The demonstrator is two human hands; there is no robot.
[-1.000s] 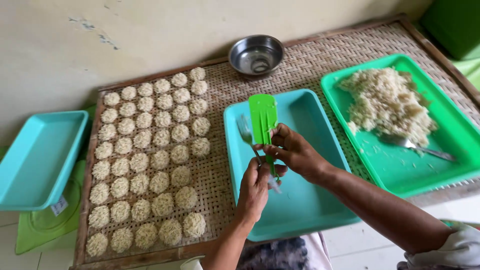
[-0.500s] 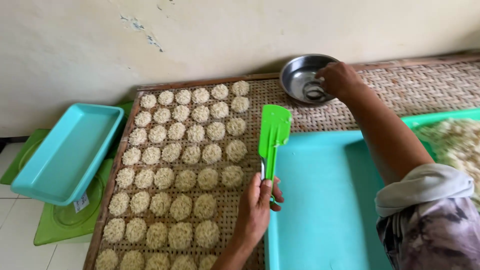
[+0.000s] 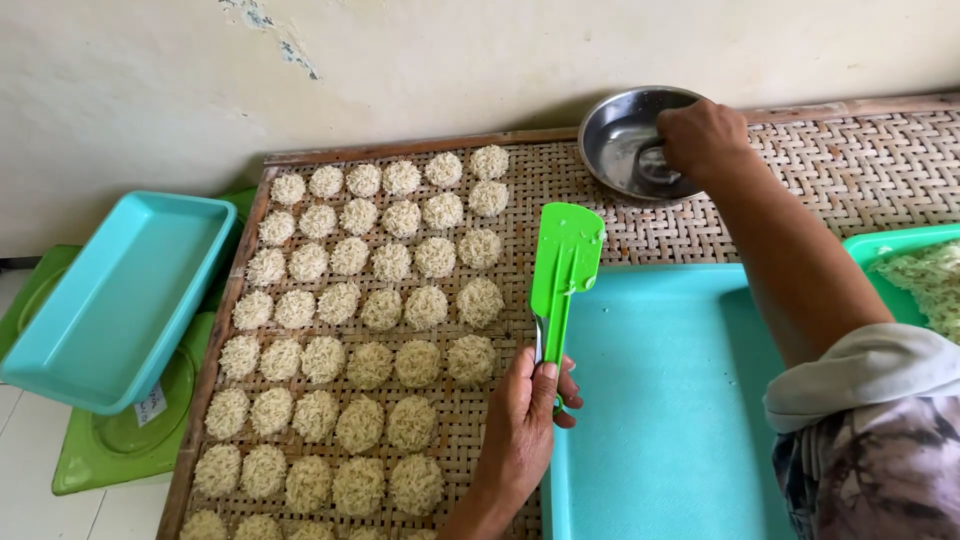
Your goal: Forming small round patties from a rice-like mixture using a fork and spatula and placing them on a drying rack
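Observation:
My left hand (image 3: 525, 430) is closed around the handle of a bright green flat spatula (image 3: 565, 260) and holds it upright over the edge of a teal tray (image 3: 660, 400). A thin metal piece shows beside the handle. My right hand (image 3: 700, 135) reaches far forward, its fingers dipped down into a small steel bowl (image 3: 615, 140) by the wall. The fingertips are hidden inside the bowl. Several rows of pale round noodle patties (image 3: 370, 310) lie on the woven bamboo tray (image 3: 850, 170) to the left of the spatula.
A second teal tray (image 3: 120, 290) leans on green plastic lids (image 3: 110, 450) on the floor at the left. At the right edge a green tray (image 3: 890, 245) holds a heap of loose noodles (image 3: 935, 280). A pale wall stands right behind the woven tray.
My right hand left the spatula and went forward into the steel bowl, where it stays. My left hand kept hold of the spatula, and my view swung left.

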